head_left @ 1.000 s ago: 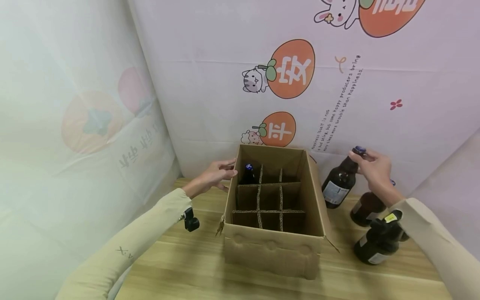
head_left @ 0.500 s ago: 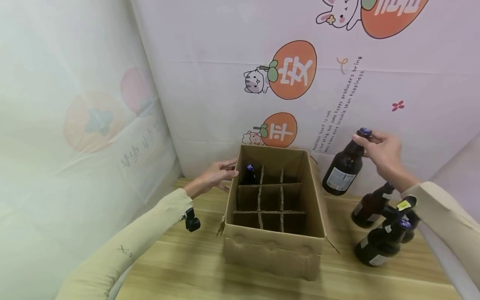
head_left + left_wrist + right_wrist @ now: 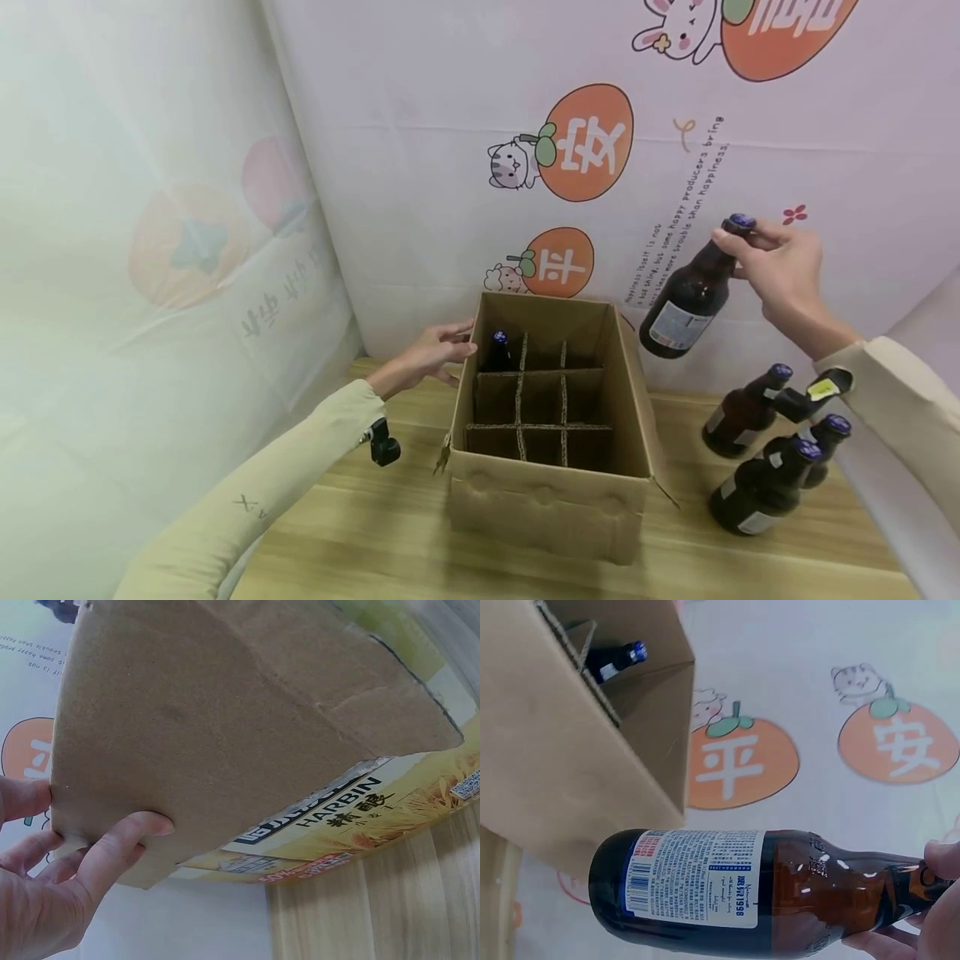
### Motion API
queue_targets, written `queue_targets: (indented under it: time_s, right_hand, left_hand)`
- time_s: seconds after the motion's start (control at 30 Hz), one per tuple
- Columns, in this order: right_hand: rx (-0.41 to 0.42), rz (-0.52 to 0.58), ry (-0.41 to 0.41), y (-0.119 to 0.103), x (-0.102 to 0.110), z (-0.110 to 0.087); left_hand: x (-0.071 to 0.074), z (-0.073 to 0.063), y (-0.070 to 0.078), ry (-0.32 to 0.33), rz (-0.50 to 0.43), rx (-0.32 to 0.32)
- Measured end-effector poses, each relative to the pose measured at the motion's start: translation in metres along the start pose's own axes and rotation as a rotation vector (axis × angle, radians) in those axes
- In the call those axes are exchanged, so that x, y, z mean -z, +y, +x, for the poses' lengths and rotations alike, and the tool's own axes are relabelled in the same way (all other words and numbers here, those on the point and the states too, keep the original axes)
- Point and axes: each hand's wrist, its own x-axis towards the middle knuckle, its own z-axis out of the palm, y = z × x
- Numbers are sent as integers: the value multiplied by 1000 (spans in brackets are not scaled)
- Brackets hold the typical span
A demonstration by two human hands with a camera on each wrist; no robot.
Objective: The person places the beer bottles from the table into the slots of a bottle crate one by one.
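A brown glass beer bottle (image 3: 686, 300) with a blue cap and pale label hangs tilted in the air, right of the cardboard box (image 3: 547, 496). My right hand (image 3: 787, 262) grips it by the neck just under the cap. In the right wrist view the same bottle (image 3: 697, 889) lies across the picture, its base toward the box. My left hand (image 3: 431, 354) rests against the box's left side with fingers extended; in the left wrist view its thumb (image 3: 124, 836) lies on the cardboard. Another blue-capped bottle (image 3: 500, 353) stands in the box's back left compartment.
Three more bottles stand on the wooden table (image 3: 360, 533) right of the box: one bottle (image 3: 742, 412) behind, and two near the front, where one bottle (image 3: 757, 492) partly hides the other. Cardboard dividers (image 3: 540, 425) split the box. A printed cloth (image 3: 420, 208) hangs close behind.
My right hand has lifted the bottle up and slightly right, from near the table to above the box's rim level. My left hand and the box have stayed in place.
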Motion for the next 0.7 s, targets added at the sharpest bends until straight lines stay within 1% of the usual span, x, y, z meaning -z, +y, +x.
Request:
queue_targets:
  time_s: [0.1,0.27,0.43,0.47,0.53,0.7]
  right_hand:
    - [23,30,-8,-12,-6,0]
    - [49,78,-45,-27,-19,3]
    - [45,274,-85,-33,-29,7]
    - [45,298,-91,-33,-31,7]
    - [51,308,-98,-32,-37,6]
    - [89,284,-104,-35,-53,4]
  left_hand:
    - [1,1,-1,3,6,2]
    - [1,2,-1,7,5,-2]
    - [1,2,-1,7,1,-6]
    - [1,2,-1,7,1,-7]
    - [0,2,-2,6,5,-8]
    - [0,3,-3,9,4,-6]
